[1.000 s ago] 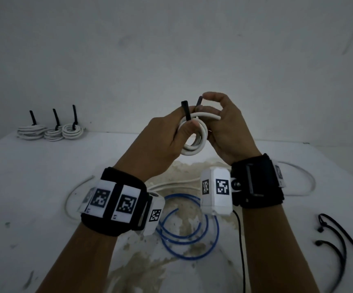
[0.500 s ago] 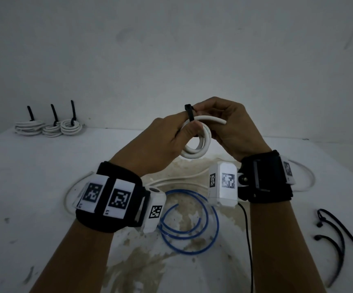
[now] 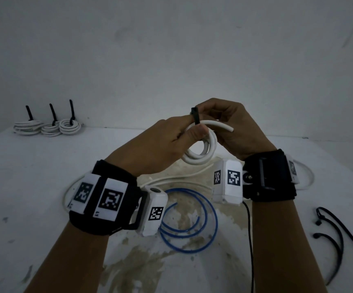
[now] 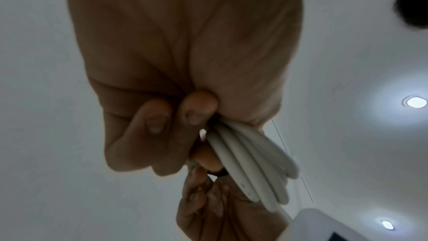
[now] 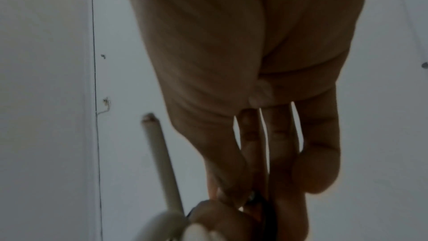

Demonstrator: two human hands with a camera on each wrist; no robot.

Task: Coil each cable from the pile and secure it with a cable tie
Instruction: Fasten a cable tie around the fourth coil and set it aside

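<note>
While you hold the work up above the counter (image 3: 33, 187), the stock reads as follows.

Item: white cable coil (image 3: 201, 154), wound in a few small turns, one cut end (image 3: 230, 129) jutting right. It hangs in the air between both hands, clear of the pile, so the tie can pass round it.

Item: black cable tie (image 3: 195, 116), wrapped across the top of the coil, its stub standing upright.

Your left hand (image 3: 162, 144) pinches coil and tie together under the thumb, which keeps the turns from springing apart. Your right hand (image 3: 232, 127) has its fingers curled at the tie; it probably pinches the tail to draw it tight, though the wrist view is too dark to be sure.

Item: three tied white coils (image 3: 48, 126), far left by the wall, tie tails up; finished stock.

Item: loose blue cable (image 3: 189, 225) and loose white cables (image 3: 171, 180) on the counter below your wrists, awaiting coiling.

Item: spare black ties (image 3: 336, 235), at your right, kept within reach of that hand.
</note>
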